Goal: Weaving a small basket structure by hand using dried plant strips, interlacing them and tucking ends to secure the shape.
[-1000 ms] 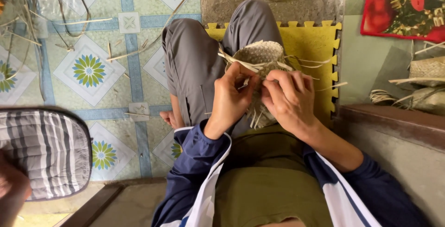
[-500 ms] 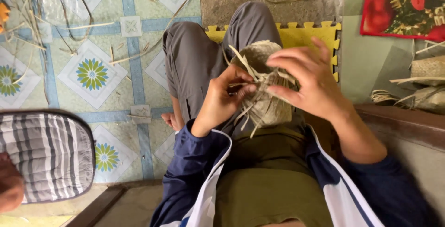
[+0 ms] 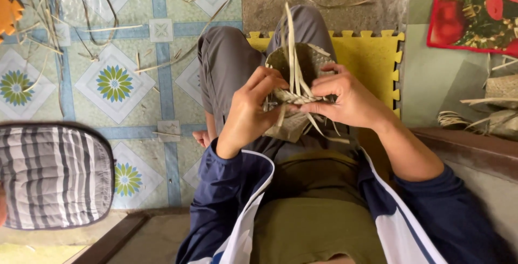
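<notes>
Both hands, left hand (image 3: 249, 110) and right hand (image 3: 345, 99), were pinched on the woven basket's (image 3: 294, 70) plaited rim mid-braid, and tucking the upright strip (image 3: 291, 43) looked due next

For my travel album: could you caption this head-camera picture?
Seated on a yellow foam mat, left hand and right hand plait pale straw strips on a small woven basket.

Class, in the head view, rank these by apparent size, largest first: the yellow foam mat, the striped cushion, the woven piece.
1. Striped cushion, though it is nearer the camera.
2. Yellow foam mat, partly covered.
3. Woven piece.
</notes>
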